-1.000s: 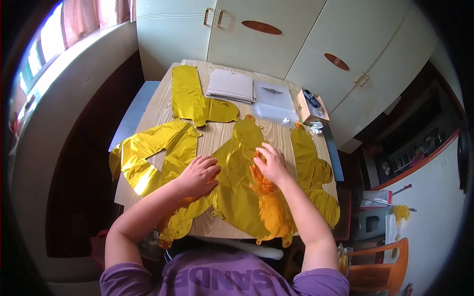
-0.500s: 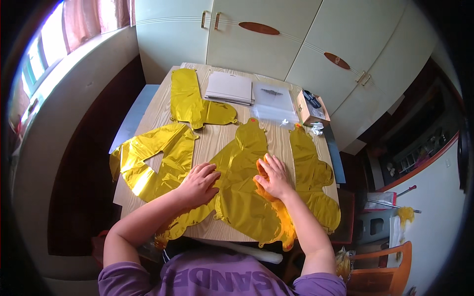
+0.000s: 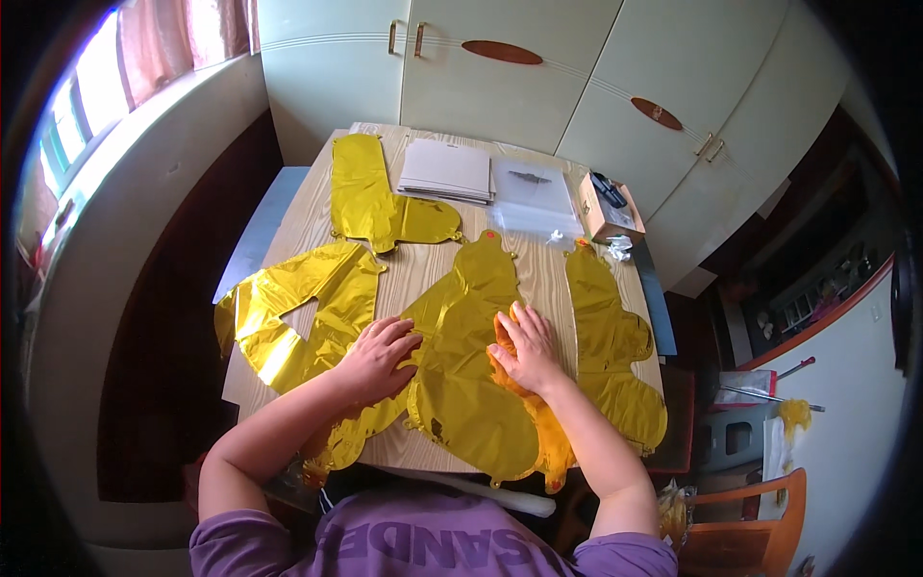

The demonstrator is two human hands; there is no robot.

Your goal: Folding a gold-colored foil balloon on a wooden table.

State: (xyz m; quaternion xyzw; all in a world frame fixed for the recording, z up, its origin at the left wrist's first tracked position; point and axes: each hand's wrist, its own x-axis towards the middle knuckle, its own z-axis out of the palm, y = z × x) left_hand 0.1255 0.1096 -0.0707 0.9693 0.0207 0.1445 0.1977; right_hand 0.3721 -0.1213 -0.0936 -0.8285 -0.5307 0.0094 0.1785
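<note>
A large flat gold foil balloon [image 3: 471, 380] lies across the middle of the wooden table, lightly creased. My left hand [image 3: 380, 356] rests on its left edge with fingers stretched. Spread on its right edge is my right hand [image 3: 524, 346], thumb apart from the fingers. Orange glare or reflection shows on the foil under and below that hand. To the left lies a shiny gold foil balloon [image 3: 341, 288] with a triangular opening, partly covered by my left forearm. Another gold foil balloon [image 3: 606, 337] with rounded lobes lies to the right. An L-shaped gold foil balloon [image 3: 361, 188] is at the far left.
Toward the back of the table [image 3: 423, 264] are stacked pale cards [image 3: 444, 171], clear plastic sleeves [image 3: 534, 197] and a small box [image 3: 612, 221] holding a black object. Crumpled white tissue [image 3: 620, 249] sits beside the box. Cabinets [image 3: 500, 96] stand behind; a wooden chair [image 3: 750, 529] is at lower right.
Both hands have shifted slightly left on the middle balloon. Its lower edge has moved a little left too. The other balloons look unmoved.
</note>
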